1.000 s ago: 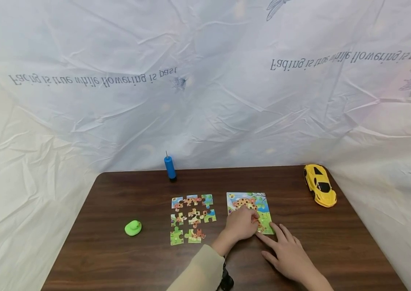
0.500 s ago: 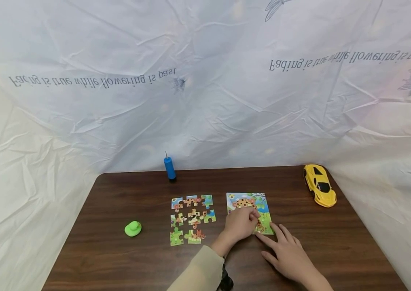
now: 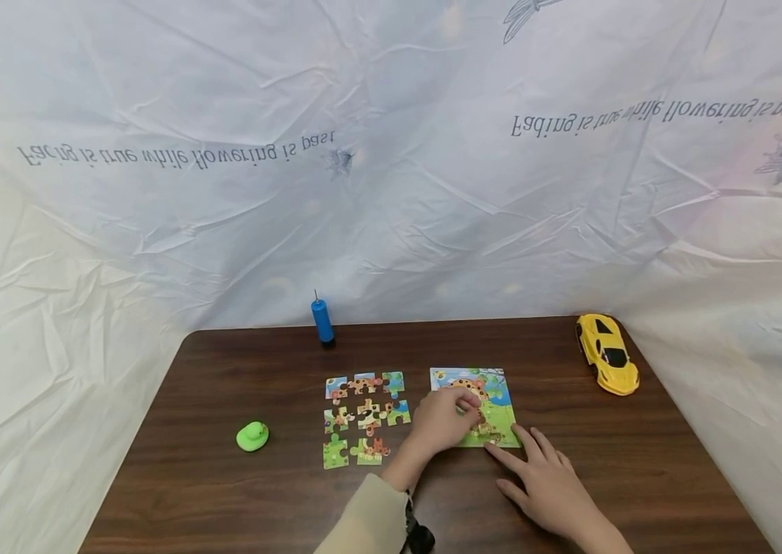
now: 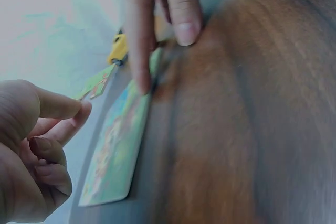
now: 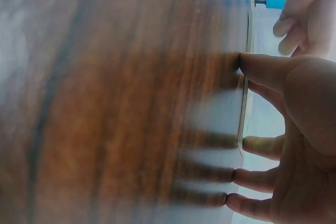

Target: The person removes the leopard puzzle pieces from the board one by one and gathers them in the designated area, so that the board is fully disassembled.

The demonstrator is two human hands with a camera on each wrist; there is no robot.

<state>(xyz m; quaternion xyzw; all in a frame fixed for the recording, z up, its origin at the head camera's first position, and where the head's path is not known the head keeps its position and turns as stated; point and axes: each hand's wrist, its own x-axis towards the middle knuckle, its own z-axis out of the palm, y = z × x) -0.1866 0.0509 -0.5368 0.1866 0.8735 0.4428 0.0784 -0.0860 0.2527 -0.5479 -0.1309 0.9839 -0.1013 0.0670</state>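
My left hand [image 3: 441, 422] hovers over a square leopard picture board [image 3: 500, 419], covering part of its left side. In the left wrist view its fingertips pinch a small green puzzle piece [image 4: 97, 83] above the board. My right hand [image 3: 546, 485] lies spread on the table, fingertips at the board's near right corner and right edge, thumb on the wood. The right wrist view shows those fingers extended along the thin board edge. Left of the board, several loose puzzle pieces [image 3: 369, 415] lie face up in rows, with a gap at the near right.
A green toy duck [image 3: 252, 436] sits at the left of the dark wooden table [image 3: 225, 500]. At the back edge stands a blue cylinder with a thin tip [image 3: 322, 322]. A yellow toy car [image 3: 608, 354] is at the far right. A white printed sheet [image 3: 391, 192] hangs behind.
My left hand has drawn back to the left from the board's lower middle, uncovering more of its green lower part. My right hand and the loose pieces have stayed in place.
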